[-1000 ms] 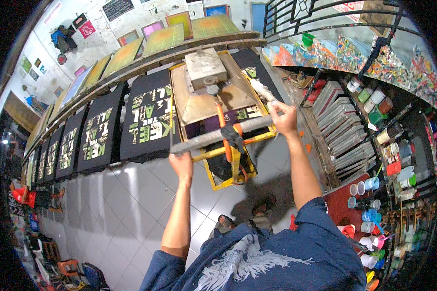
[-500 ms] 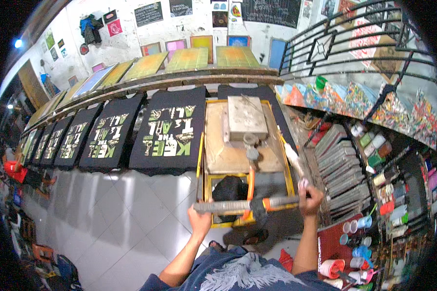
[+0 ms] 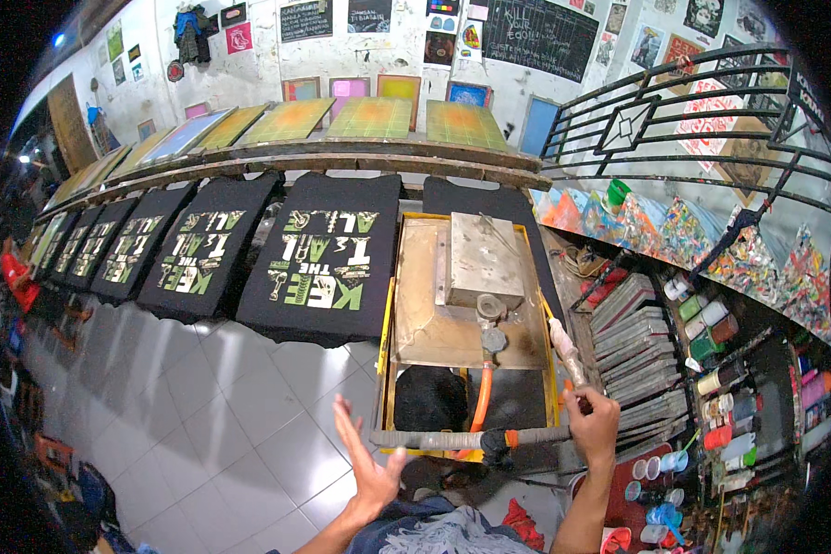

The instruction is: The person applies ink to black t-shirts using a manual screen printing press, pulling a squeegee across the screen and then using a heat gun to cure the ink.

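Observation:
My right hand (image 3: pixel 591 427) is closed around the lower end of a wrapped rod (image 3: pixel 563 346) at the near right corner of a yellow-framed heater cart. My left hand (image 3: pixel 365 462) is off the cart, fingers stretched and thumb apart, just left of the grey-wrapped push bar (image 3: pixel 443 439). The cart carries a tan metal hood (image 3: pixel 425 328) with a grey box (image 3: pixel 485 258) on top. An orange hose (image 3: pixel 483 397) runs down from a round grey regulator (image 3: pixel 494 342). Under the hood lies a black T-shirt (image 3: pixel 462 196), mostly hidden; another, printed black T-shirt (image 3: pixel 369 222) lies to its left.
More printed black T-shirts (image 3: pixel 212 222) line the long rack leftward. Framed screens (image 3: pixel 369 118) lean behind it. Stacked grey slats (image 3: pixel 632 323), ink tubs (image 3: pixel 702 314) and cups stand at right, beside a black metal railing (image 3: pixel 628 129). A person in red (image 3: pixel 18 277) is far left.
My left hand has let go of the push bar's left end and opened. My right hand stays closed at the corner. The whole view has shifted slightly.

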### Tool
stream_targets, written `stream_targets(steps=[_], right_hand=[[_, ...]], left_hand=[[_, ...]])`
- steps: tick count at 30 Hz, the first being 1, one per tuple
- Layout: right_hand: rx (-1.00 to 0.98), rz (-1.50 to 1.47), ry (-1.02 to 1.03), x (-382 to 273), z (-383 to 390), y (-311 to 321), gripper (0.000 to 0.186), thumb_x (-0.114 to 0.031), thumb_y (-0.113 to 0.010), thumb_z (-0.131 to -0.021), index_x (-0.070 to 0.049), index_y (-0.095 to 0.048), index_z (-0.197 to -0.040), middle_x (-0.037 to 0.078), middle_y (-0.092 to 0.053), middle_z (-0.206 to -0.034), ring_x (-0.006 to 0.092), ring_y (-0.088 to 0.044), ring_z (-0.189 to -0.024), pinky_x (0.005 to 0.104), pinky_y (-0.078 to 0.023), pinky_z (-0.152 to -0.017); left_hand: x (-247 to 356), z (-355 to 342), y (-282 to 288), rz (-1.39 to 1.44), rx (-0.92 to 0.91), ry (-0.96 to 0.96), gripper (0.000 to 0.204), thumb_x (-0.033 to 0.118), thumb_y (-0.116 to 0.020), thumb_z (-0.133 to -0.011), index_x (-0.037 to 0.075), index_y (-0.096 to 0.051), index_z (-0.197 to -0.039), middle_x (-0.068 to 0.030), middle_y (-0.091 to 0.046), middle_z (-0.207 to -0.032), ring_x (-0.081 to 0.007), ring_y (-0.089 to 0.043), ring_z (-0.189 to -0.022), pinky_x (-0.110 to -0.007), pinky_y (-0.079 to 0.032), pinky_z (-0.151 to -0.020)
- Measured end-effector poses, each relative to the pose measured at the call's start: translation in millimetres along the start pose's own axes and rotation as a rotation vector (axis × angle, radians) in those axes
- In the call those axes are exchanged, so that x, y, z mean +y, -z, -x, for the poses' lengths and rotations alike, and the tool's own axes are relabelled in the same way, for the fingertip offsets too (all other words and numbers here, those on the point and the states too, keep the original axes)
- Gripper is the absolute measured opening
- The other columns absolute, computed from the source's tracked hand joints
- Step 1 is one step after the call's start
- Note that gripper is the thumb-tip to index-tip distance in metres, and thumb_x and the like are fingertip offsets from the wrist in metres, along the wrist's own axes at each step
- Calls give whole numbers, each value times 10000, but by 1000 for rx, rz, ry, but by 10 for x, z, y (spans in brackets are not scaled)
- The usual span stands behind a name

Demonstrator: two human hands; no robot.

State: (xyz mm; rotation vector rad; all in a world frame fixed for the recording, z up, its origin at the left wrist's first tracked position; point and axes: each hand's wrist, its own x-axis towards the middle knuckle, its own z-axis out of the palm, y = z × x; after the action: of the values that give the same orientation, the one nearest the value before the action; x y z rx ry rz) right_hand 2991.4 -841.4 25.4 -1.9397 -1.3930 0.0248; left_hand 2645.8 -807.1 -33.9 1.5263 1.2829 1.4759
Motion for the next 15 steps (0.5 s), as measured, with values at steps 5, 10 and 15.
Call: stream_targets(steps=[5,10,15], right_hand=[[-53,-18,-73,-24,-170,-246,287,-231,-746,-940,42,-710,-861,100,-635,-620,132,-571,-548,313,-456,-550],[34,-7,-231,63,-226,-253,302,-243,-738,-948,45,-702,-865,91,-640,-623,112,-570,-567,314,-454,-557],[46,-28,-223,137,-266,-240,291,-244,-732,-951,27,-702,-849,93,-647,-618,116,-580,-554,309,-453,-548]], left_hand=[[338,-571,-190,-137,-68,-465,168,63,-752,-811,35,-736,-976,-50,-722,-777,-220,-684,-696,-336,-505,-683],[107,-525,-259,-248,-113,-486,29,82,-772,-784,77,-743,-783,-60,-652,-622,-223,-590,-492,-343,-422,-492],[176,-542,-364,-355,-91,-514,65,50,-742,-780,75,-704,-733,-59,-607,-576,-229,-548,-458,-341,-392,-480]])
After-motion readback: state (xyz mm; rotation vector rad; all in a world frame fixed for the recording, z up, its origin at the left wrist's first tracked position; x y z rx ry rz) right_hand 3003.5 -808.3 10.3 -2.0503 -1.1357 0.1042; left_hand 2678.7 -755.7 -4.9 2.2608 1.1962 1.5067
